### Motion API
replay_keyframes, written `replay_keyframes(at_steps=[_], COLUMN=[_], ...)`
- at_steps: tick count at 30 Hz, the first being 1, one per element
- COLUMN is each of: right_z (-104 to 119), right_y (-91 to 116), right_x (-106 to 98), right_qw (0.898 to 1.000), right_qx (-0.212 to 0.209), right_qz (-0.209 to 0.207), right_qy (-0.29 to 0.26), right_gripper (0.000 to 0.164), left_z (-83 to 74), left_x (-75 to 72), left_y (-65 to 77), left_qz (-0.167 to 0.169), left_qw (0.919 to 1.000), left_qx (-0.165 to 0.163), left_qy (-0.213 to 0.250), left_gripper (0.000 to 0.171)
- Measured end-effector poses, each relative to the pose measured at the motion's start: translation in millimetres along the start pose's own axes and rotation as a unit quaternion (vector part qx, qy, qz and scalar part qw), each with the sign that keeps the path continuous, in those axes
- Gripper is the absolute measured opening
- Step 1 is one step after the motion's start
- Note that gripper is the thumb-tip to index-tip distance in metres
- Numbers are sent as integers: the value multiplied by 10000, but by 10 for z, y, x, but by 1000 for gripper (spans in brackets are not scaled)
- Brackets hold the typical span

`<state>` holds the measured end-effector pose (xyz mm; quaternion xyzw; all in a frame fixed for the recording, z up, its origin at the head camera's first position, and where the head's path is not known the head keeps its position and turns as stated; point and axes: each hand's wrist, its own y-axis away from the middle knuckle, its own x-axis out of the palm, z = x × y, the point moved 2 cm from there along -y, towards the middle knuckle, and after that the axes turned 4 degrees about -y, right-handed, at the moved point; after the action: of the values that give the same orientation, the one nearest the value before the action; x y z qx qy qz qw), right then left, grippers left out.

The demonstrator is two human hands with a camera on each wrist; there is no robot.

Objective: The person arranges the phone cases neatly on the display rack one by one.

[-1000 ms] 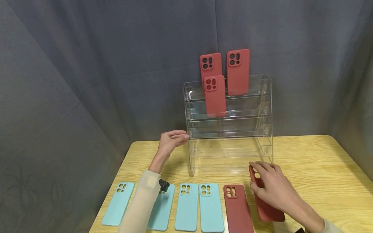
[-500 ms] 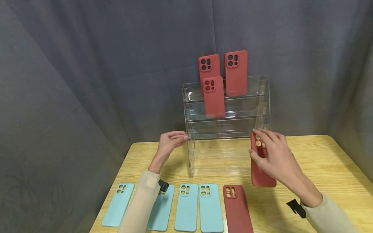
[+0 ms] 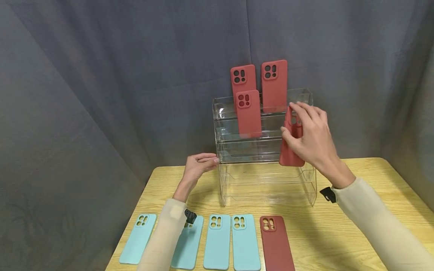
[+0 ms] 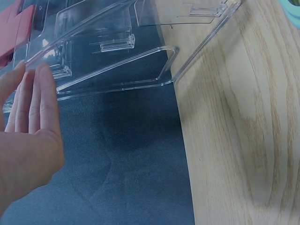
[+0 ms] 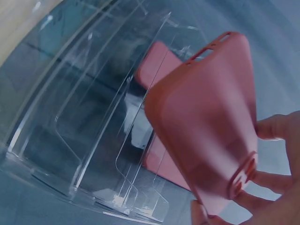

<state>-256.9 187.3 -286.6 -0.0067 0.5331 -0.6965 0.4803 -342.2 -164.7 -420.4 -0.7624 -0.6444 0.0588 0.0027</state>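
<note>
My right hand (image 3: 313, 137) grips a red phone case (image 3: 288, 150) by its upper part, camera cutouts up, in front of the right side of a clear acrylic display rack (image 3: 264, 162). In the right wrist view the held phone case (image 5: 206, 103) tilts across the rack's tiers, the fingers near its camera ring. My left hand (image 3: 200, 165) pinches the rack's left side edge between thumb and nearly straight fingers; the left wrist view shows this hand (image 4: 33, 126) at the panel edge. Two red cases (image 3: 274, 86) stand in the top tier, one red case (image 3: 249, 116) in the tier below.
Along the front of the wooden table (image 3: 359, 210) lie several light blue phone cases (image 3: 217, 244) and one red case (image 3: 278, 244). The left forearm passes over one blue case (image 3: 188, 244). A grey curtain (image 3: 135, 75) hangs behind and beside the table.
My right hand has lifted the red phone case from the table's front right, up and back to the rack's second tier height. My left hand has stayed at the rack's edge.
</note>
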Motion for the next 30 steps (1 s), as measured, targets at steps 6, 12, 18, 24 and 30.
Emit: replay_keyframes(at_steps=[6, 12, 18, 24, 30], right_z=[-87, -164, -214, -235, -299], right_y=[-353, -599, -736, -838, -869], right_x=[132, 264, 434, 605, 711], right_qw=[9985, 9946, 9921, 9852, 9817], right_qx=[-428, -710, -720, -1032, -1049], right_qz=[-324, -473, -343, -385, -258], right_qy=[87, 596, 970, 1314, 1568], right_gripper=[62, 61, 62, 63, 64], left_z=[0, 4, 10, 2, 0], left_x=[6, 12, -11, -46, -65], left_y=[-8, -17, -6, 4, 0], left_qz=[18, 30, 5, -8, -36], left_qw=[10000, 10000, 10000, 10000, 10000], left_qx=[-13, -44, -48, -30, -45], left_qy=[18, 6, 32, 4, -24], left_gripper=[32, 34, 34, 30, 31])
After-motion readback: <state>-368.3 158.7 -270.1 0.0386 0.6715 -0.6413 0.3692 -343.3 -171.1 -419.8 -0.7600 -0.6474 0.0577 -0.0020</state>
